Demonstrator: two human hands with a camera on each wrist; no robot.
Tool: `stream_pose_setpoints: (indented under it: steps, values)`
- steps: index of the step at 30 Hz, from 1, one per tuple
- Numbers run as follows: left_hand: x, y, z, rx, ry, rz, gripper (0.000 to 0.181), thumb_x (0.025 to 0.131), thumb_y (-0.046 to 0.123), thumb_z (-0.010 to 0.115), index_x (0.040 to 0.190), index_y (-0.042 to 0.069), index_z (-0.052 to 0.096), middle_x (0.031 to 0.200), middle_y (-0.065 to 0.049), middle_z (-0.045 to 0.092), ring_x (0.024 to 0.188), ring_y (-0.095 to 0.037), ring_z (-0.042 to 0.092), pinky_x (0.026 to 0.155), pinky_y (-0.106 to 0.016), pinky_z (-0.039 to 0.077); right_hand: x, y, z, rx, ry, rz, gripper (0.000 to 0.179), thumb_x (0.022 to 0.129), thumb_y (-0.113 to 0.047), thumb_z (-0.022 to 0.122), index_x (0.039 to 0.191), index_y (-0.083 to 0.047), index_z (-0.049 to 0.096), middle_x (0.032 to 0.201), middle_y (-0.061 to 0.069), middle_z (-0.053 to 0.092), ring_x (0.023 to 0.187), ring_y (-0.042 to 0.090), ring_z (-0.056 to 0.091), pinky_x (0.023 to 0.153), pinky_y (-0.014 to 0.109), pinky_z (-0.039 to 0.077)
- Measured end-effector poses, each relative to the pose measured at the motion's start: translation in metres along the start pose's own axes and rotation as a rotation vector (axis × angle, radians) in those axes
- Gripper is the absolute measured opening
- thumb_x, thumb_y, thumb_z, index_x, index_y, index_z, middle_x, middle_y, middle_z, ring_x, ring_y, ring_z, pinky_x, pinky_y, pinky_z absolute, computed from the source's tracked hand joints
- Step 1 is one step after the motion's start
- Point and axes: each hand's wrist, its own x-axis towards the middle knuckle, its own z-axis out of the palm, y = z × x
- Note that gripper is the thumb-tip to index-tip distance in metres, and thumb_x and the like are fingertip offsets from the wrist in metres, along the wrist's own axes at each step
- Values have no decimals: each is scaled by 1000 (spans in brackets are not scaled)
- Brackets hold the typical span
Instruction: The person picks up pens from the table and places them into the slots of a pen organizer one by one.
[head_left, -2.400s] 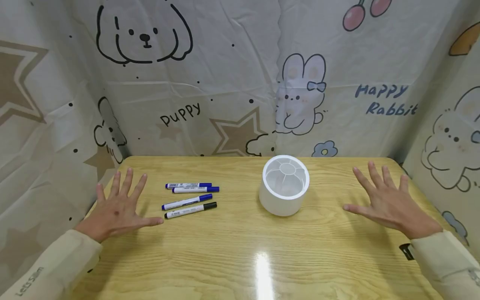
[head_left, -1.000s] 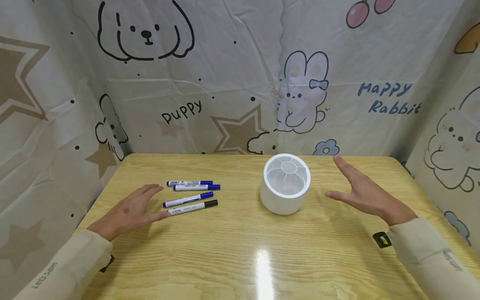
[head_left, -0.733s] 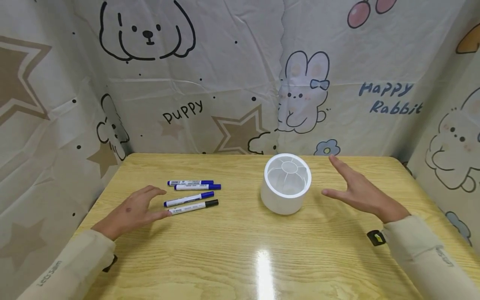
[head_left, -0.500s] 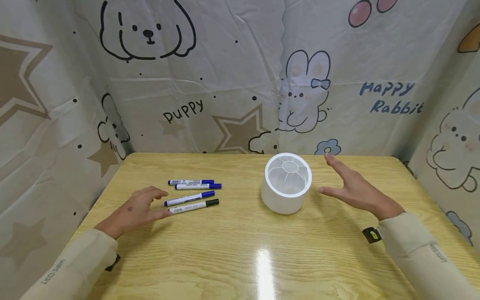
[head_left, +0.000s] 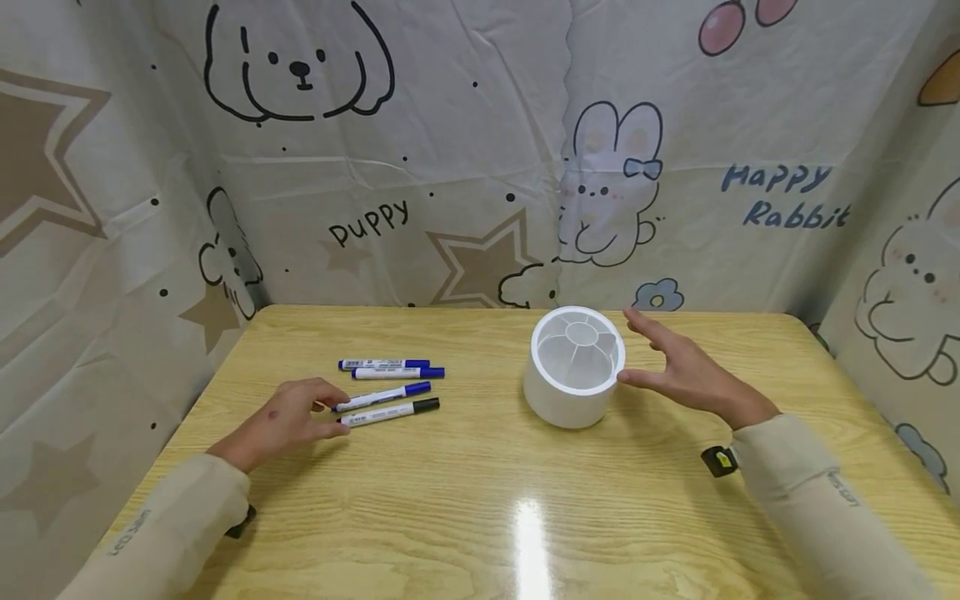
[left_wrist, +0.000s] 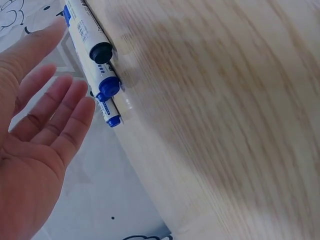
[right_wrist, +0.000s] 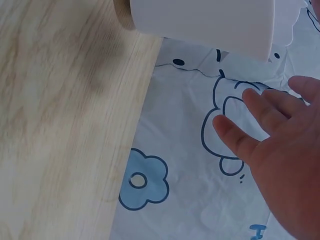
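Observation:
My left hand is at the left ends of the markers, its fingertips overlapping a blue-capped marker and its thumb at the end of a black-capped marker in the head view. In the left wrist view its fingers are loosely extended beside the black-capped marker, gripping nothing. Two more blue-capped markers, an upper one and a lower one, lie just behind. My right hand, fingers spread, is by the right side of a white round pen holder. Compartments show inside the holder, with no pens in them.
All of this stands on a light wood-grain table. Printed cloth hangs behind the table's back edge and along both sides. Between the markers and the pen holder lies a stretch of bare tabletop.
The right hand has come leftward from the table's right side up to the pen holder. My left hand has moved right to the markers, its fingers drawing closer together. Markers and holder have stayed put.

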Motion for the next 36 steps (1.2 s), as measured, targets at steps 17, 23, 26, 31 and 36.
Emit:
stream_pose_setpoints:
  steps: [17,23,26,31,36]
  values:
    - [6,3,7,-48,-61,-68,23,80,8,84,101,3,77,103,-10,72,89,-19,66,77,-39,58,15,6,12,114,8,-117,83,89,-21,78,155,-2,31,160,21,28,143,42,30,107,62,38]
    - [7,-1,9,-69,-69,-84,21,80,7,84,100,5,77,101,-8,72,87,-17,65,75,-36,57,17,7,15,140,-3,-89,83,90,-23,77,157,-8,31,160,20,27,139,46,36,105,64,38]
    - [7,-2,10,-87,-80,-110,20,80,6,84,99,6,77,100,-7,72,86,-15,64,74,-33,56,17,7,17,160,-14,-65,84,90,-25,77,158,-12,30,161,19,26,134,50,41,102,66,40]
    - [4,-3,13,-101,-93,-98,21,80,2,82,100,3,76,98,-7,72,84,-14,65,70,-29,55,17,7,20,170,-28,-35,86,90,-28,77,159,-14,28,161,19,27,130,53,45,99,68,42]
    - [4,-4,13,-96,-90,-96,19,82,0,80,101,3,76,96,-5,72,82,-13,63,68,-28,55,18,8,21,174,-26,-29,87,89,-28,78,159,-13,27,159,20,29,131,51,45,101,67,41]
